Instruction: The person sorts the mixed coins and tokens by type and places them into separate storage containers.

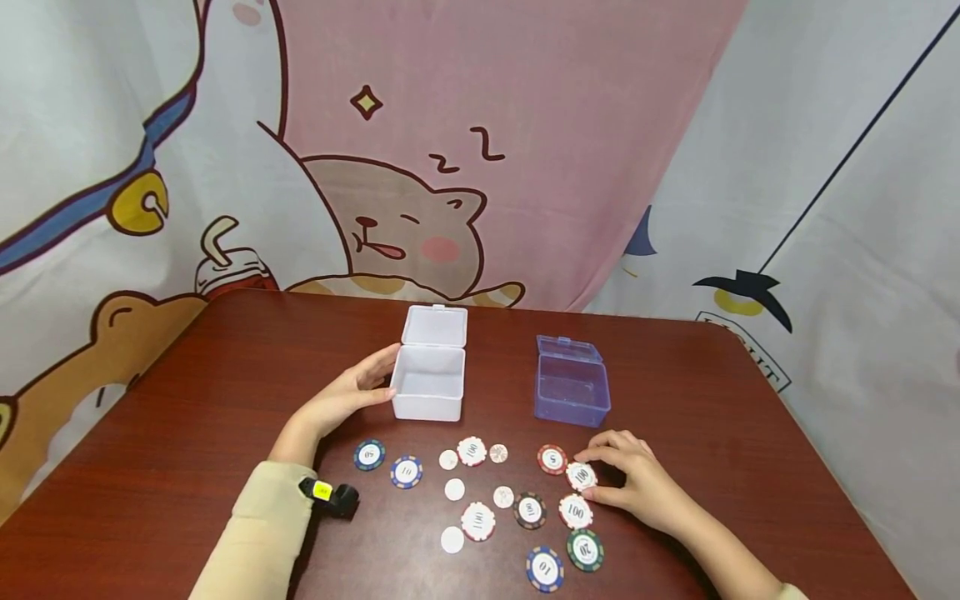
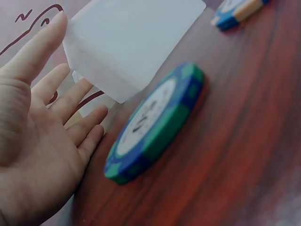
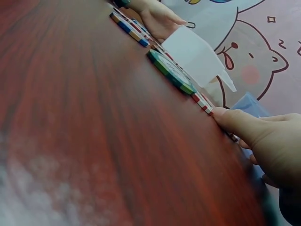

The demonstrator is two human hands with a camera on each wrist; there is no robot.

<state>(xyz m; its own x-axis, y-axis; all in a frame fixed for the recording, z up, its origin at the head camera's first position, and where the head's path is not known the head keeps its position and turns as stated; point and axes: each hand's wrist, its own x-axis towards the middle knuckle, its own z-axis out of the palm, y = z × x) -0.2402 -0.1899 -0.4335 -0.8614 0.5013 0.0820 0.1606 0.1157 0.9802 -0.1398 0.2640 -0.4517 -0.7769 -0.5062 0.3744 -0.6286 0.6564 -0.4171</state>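
My left hand [image 1: 348, 392] rests against the left side of an opened white plastic box [image 1: 427, 406]. Its fingers are extended and the thumb touches the box's front left corner. In the left wrist view that hand's palm [image 2: 42, 141] shows beside a blue-and-green poker chip [image 2: 150, 117]. Farther right, my right hand [image 1: 637, 479] pinches a white poker chip [image 1: 581, 477] marked 100 between thumb and forefinger, low over the table. Close around it lie a red chip [image 1: 552, 459], another white 100 chip [image 1: 576, 512] and a green chip [image 1: 585, 550].
An opened blue translucent box [image 1: 572, 408] stands behind the right hand. Between the hands lie several coins or small discs [image 1: 454, 489], more white chips [image 1: 478, 522] and a black chip [image 1: 530, 511]. Blue chips [image 1: 407, 472] lie nearer the left arm. A printed curtain [image 1: 600, 125] hangs behind the table.
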